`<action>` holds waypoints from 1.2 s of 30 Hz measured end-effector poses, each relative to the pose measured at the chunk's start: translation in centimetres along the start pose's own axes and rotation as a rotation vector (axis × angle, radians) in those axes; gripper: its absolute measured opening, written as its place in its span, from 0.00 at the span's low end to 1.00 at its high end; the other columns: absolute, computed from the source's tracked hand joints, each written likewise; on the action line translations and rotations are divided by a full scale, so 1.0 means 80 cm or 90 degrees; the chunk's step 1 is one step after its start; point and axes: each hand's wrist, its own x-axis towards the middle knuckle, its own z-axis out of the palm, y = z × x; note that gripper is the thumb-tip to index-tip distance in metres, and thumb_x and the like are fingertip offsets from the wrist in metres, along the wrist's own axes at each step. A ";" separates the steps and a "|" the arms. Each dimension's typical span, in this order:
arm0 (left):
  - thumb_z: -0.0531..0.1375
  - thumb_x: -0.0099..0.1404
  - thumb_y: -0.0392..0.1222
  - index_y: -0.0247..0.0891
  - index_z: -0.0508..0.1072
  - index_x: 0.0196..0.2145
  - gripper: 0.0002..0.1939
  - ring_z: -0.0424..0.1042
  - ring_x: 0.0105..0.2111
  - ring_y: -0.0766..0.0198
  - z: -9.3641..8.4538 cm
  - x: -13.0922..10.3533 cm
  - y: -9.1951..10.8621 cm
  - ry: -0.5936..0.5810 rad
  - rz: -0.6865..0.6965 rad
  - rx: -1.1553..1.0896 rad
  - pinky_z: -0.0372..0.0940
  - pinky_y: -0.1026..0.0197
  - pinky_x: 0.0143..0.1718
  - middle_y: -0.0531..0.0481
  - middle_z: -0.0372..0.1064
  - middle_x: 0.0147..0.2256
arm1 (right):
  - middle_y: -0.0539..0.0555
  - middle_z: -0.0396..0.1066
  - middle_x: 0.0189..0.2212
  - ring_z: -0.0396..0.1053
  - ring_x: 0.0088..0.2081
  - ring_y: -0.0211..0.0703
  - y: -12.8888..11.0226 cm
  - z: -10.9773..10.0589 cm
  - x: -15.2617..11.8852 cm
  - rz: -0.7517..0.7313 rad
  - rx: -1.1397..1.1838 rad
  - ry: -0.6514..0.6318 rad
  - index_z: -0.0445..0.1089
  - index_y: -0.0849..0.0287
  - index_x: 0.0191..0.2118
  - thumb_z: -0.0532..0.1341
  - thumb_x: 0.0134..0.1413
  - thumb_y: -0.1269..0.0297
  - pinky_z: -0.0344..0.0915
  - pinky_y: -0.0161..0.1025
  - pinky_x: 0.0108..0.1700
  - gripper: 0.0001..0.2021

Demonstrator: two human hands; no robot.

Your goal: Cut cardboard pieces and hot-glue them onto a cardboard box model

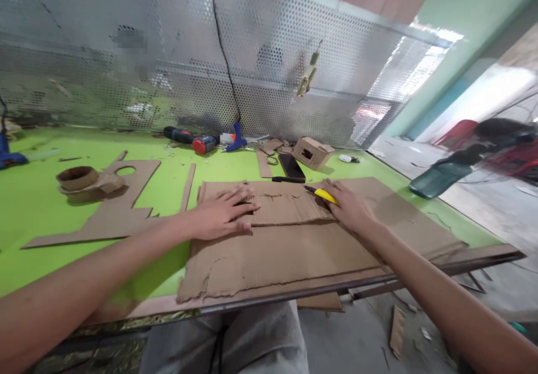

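Note:
My left hand (221, 214) lies flat with its fingers spread on the left end of a cardboard strip (286, 210). Under that strip is a larger cardboard sheet (294, 253) with rough, torn edges, lying at the table's front edge. A yellow utility knife (325, 195) is held in my right hand (351, 204), its dark tip pointing left over the strip. The fingers of that hand also rest on the cardboard at the strip's right end. Just behind the sheet are a black pen (288, 180) and a dark phone (291, 166).
Cut cardboard (121, 211) and a tape roll (78, 179) lie left on the green table (168, 273). Toward the back are a drill (189, 138), a blue glue gun (237, 137), a small cardboard box (313, 152) and a perforated metal screen (168, 65). A green bottle (441, 178) lies at right.

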 end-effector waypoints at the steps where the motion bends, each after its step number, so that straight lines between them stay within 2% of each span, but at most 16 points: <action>1: 0.42 0.83 0.71 0.49 0.55 0.81 0.40 0.41 0.83 0.46 0.003 0.000 -0.004 -0.011 0.002 -0.022 0.41 0.39 0.81 0.46 0.43 0.83 | 0.65 0.75 0.62 0.79 0.52 0.63 -0.009 -0.013 0.003 -0.004 -0.020 0.003 0.77 0.58 0.63 0.57 0.68 0.68 0.72 0.49 0.42 0.22; 3: 0.42 0.83 0.70 0.49 0.55 0.81 0.40 0.43 0.83 0.49 0.005 0.001 -0.008 -0.017 0.010 -0.043 0.39 0.41 0.82 0.49 0.44 0.82 | 0.66 0.77 0.57 0.79 0.46 0.61 -0.033 -0.042 0.013 -0.008 -0.067 0.014 0.77 0.61 0.61 0.56 0.66 0.70 0.66 0.47 0.37 0.22; 5: 0.43 0.83 0.70 0.49 0.57 0.81 0.39 0.46 0.82 0.49 0.006 0.002 -0.008 -0.001 0.015 -0.046 0.42 0.41 0.81 0.49 0.46 0.82 | 0.64 0.78 0.53 0.78 0.43 0.60 -0.065 -0.072 0.029 -0.034 -0.114 0.008 0.77 0.61 0.60 0.57 0.64 0.70 0.60 0.46 0.35 0.21; 8: 0.44 0.83 0.70 0.49 0.58 0.80 0.38 0.49 0.81 0.44 0.007 0.003 -0.005 0.023 0.004 -0.045 0.46 0.36 0.80 0.47 0.47 0.81 | 0.61 0.80 0.51 0.77 0.48 0.58 -0.120 -0.100 0.055 -0.104 -0.068 0.006 0.77 0.59 0.57 0.58 0.62 0.72 0.60 0.44 0.39 0.20; 10: 0.45 0.83 0.70 0.50 0.59 0.80 0.38 0.50 0.81 0.41 0.008 0.002 -0.004 0.028 -0.005 -0.048 0.47 0.33 0.79 0.47 0.47 0.81 | 0.61 0.82 0.51 0.78 0.49 0.57 -0.154 -0.099 0.071 -0.133 -0.052 -0.041 0.77 0.58 0.55 0.58 0.63 0.73 0.60 0.43 0.40 0.19; 13: 0.45 0.83 0.70 0.52 0.60 0.80 0.38 0.50 0.81 0.39 0.011 0.000 -0.004 0.035 -0.002 -0.054 0.47 0.31 0.79 0.48 0.47 0.81 | 0.66 0.83 0.48 0.80 0.46 0.61 -0.185 -0.074 0.087 -0.150 -0.097 -0.125 0.79 0.61 0.51 0.58 0.65 0.72 0.60 0.44 0.39 0.15; 15: 0.46 0.83 0.70 0.52 0.59 0.80 0.38 0.49 0.81 0.39 0.011 0.000 -0.004 0.043 -0.002 -0.056 0.48 0.31 0.79 0.48 0.46 0.82 | 0.68 0.84 0.46 0.81 0.45 0.63 -0.185 -0.051 0.090 -0.145 -0.097 -0.156 0.80 0.62 0.50 0.59 0.66 0.71 0.61 0.45 0.39 0.14; 17: 0.46 0.82 0.70 0.53 0.59 0.80 0.38 0.49 0.81 0.39 0.011 0.000 -0.003 0.045 -0.008 -0.056 0.48 0.31 0.79 0.49 0.44 0.82 | 0.67 0.85 0.47 0.81 0.45 0.62 -0.170 -0.031 0.085 -0.138 -0.084 -0.159 0.80 0.61 0.50 0.59 0.66 0.72 0.62 0.45 0.40 0.14; 21: 0.46 0.82 0.71 0.54 0.58 0.80 0.38 0.49 0.81 0.41 0.009 0.000 -0.001 0.029 -0.019 -0.051 0.49 0.32 0.79 0.51 0.44 0.82 | 0.62 0.84 0.52 0.81 0.51 0.57 -0.122 -0.001 0.065 -0.097 -0.034 -0.122 0.78 0.59 0.55 0.58 0.69 0.70 0.66 0.42 0.46 0.15; 24: 0.44 0.82 0.72 0.55 0.57 0.80 0.38 0.47 0.81 0.41 0.007 -0.001 0.001 0.019 -0.021 -0.049 0.48 0.32 0.79 0.52 0.44 0.82 | 0.64 0.84 0.51 0.81 0.50 0.58 -0.099 0.015 0.058 -0.040 -0.014 -0.084 0.78 0.61 0.54 0.55 0.72 0.68 0.66 0.43 0.46 0.15; 29: 0.45 0.83 0.71 0.54 0.58 0.80 0.38 0.48 0.81 0.42 0.003 -0.002 0.004 0.007 -0.026 -0.052 0.48 0.32 0.80 0.52 0.43 0.82 | 0.58 0.86 0.48 0.81 0.49 0.58 -0.095 0.026 0.058 -0.030 0.050 -0.060 0.80 0.56 0.50 0.60 0.64 0.70 0.66 0.43 0.45 0.14; 36: 0.46 0.83 0.70 0.55 0.57 0.80 0.37 0.47 0.82 0.41 -0.002 -0.001 0.010 -0.026 -0.050 -0.060 0.48 0.28 0.79 0.54 0.41 0.82 | 0.59 0.85 0.52 0.81 0.53 0.62 -0.088 0.031 0.058 -0.036 0.105 -0.056 0.81 0.58 0.55 0.60 0.60 0.72 0.69 0.46 0.50 0.20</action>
